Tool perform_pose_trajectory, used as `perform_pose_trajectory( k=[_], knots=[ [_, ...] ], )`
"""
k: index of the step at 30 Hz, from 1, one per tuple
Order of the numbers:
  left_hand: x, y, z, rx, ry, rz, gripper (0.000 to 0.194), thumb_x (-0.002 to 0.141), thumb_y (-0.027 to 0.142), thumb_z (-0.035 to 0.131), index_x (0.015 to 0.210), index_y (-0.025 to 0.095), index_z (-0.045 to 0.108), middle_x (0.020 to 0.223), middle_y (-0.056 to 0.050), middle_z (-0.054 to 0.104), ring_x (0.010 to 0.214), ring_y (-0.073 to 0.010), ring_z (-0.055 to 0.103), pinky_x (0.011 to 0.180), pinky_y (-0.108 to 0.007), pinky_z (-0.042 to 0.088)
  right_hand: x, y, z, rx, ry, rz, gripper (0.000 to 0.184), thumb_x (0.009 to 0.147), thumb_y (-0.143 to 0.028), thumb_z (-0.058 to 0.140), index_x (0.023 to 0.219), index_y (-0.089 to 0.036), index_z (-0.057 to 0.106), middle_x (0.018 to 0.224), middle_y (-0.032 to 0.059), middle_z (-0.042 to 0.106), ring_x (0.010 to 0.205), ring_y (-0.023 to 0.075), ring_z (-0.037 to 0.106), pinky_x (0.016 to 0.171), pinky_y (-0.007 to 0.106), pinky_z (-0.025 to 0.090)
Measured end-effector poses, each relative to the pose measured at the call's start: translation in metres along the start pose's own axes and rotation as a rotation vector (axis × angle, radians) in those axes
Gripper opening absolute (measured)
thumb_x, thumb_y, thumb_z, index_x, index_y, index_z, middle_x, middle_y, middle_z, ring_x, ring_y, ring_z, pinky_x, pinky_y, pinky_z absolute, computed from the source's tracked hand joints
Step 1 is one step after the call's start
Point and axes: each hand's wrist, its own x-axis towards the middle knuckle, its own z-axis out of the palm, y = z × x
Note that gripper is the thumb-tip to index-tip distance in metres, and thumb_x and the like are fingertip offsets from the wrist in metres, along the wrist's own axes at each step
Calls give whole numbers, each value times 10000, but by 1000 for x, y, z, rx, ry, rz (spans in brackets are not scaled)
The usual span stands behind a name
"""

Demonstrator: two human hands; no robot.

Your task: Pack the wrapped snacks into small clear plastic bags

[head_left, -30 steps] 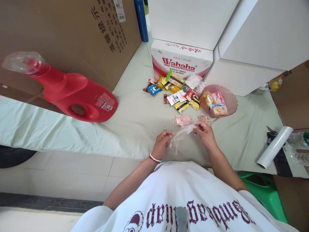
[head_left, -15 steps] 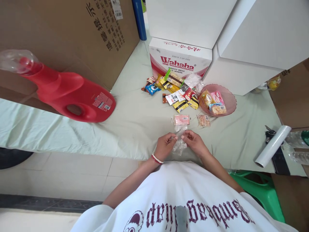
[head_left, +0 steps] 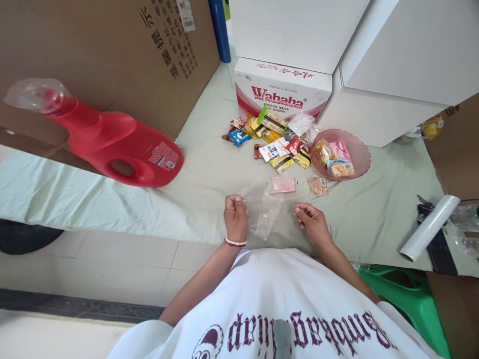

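My left hand [head_left: 236,218], wearing a bracelet, is closed on the edge of a clear plastic bag [head_left: 266,219]. The thin, crumpled bag spreads over the cloth between my hands. My right hand [head_left: 311,222] is on the bag's other side, thumb and fingers pinched together. Whether it grips the bag's see-through edge I cannot make out. Just beyond the bag lies a pink wrapped snack packet [head_left: 283,184], partly behind the film. A smaller wrapped snack [head_left: 318,186] lies to its right.
Several snack packets [head_left: 281,163] are heaped before a Wahaha carton [head_left: 280,92]. A pink see-through bowl [head_left: 361,155] holds more packets. A large red jug [head_left: 123,147] lies at the left; a film roll [head_left: 429,228] is at the right. A green stool [head_left: 407,299] stands below the table edge.
My hands have moved apart, the left one farther to the left. The plastic bag, bunched between my fingers before, is now spread out wider. The view has shifted slightly.
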Motion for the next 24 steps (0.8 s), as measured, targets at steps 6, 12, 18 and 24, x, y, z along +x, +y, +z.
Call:
perform_pose_trajectory(
  k=[6,12,18,24],
  knots=[
    [-6,-5,2,-24,-66,-50,384,943,609,564,890,238,481,587,97,332,462,-78,286,412,-179,269,0,-8,26,-73,-198,231,514,776,-659,700,1022,-209,667,884,55,724,477,103,463,386,241,265],
    [-2,-8,-5,-55,30,-31,401,924,622,585,885,239,471,588,100,330,465,-74,280,405,-168,262,10,0,43,-28,-105,98,344,666,-471,795,821,-211,632,604,-55,521,485,88,344,450,237,248],
    [-1,-14,-21,-10,86,-41,390,937,614,561,886,243,452,622,95,349,478,-72,307,413,-167,284,17,1,29,-210,-29,71,409,807,-594,661,711,-198,623,578,-21,527,488,107,358,460,258,250],
    [-4,-10,-8,-76,40,-69,410,925,636,561,884,245,442,633,90,385,475,-69,331,403,-166,285,26,6,71,-472,-373,39,366,709,-530,752,626,-192,639,564,-32,537,540,114,412,519,248,290]
  ],
)
